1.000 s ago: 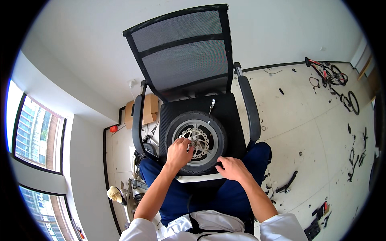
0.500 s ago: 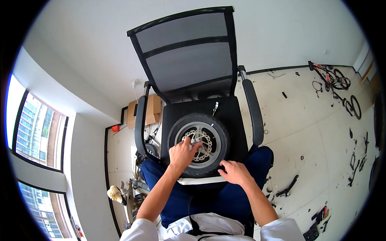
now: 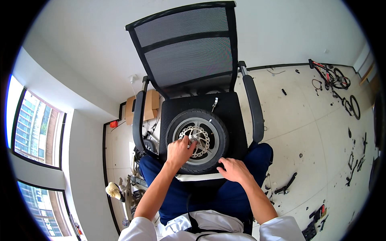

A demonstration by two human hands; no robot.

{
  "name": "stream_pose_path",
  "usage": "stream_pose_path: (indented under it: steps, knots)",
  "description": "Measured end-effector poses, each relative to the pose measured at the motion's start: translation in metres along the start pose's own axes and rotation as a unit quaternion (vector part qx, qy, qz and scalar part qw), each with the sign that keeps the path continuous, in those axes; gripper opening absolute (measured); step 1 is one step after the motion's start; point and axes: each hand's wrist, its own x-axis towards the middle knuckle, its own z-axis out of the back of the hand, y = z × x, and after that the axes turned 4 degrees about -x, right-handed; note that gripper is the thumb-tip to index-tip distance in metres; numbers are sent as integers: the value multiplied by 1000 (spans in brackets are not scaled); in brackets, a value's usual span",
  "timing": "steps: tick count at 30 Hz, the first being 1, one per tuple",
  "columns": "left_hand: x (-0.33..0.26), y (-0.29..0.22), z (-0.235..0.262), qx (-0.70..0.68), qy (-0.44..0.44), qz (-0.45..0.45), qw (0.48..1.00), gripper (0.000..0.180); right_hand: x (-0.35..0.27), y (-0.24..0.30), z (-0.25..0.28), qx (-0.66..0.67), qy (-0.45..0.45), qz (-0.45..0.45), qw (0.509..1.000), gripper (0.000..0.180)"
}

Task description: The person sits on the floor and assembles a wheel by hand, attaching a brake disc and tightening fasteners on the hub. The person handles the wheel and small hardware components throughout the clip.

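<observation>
A small scooter-like wheel (image 3: 220, 132) with a black tyre and grey spoked rim lies flat on the black chair seat (image 3: 237, 120). A silver brake disc (image 3: 207, 140) with holes sits face up at its middle. My left hand (image 3: 179, 152) reaches over the near left of the tyre, its thumb and fingers closed round the hub centre; the fingers partly hide the hub. At the near right edge of the tyre, my right hand (image 3: 235, 169) grips the rubber lightly between fingertips and thumb. A small silver lever-shaped part (image 3: 215, 103) lies beyond the wheel on the seat.
Chair armrests (image 3: 254, 108) flank the seat, and a mesh backrest (image 3: 187, 60) rises behind. Bicycle parts (image 3: 286, 184) lie scattered on the right floor, with a red and black bicycle frame (image 3: 319, 71) farther off. A cardboard box (image 3: 150, 106) and metal parts (image 3: 130, 193) are on the left.
My left thumb has drawn in from across the disc toward the fingers at the hub. The right hand keeps its place on the tyre. The view has shifted slightly.
</observation>
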Motion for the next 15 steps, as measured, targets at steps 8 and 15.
stream_pose_path:
  steps: [8, 15]
  knots:
    - [3, 4, -10, 32, -54, 35, 997, 45, -1, -2, 0, 2, -5, -1, 1000, 35]
    - [4, -9, 10, -112, 11, -62, 992, 35, 0, -2, 0, -5, 5, -2, 1000, 35]
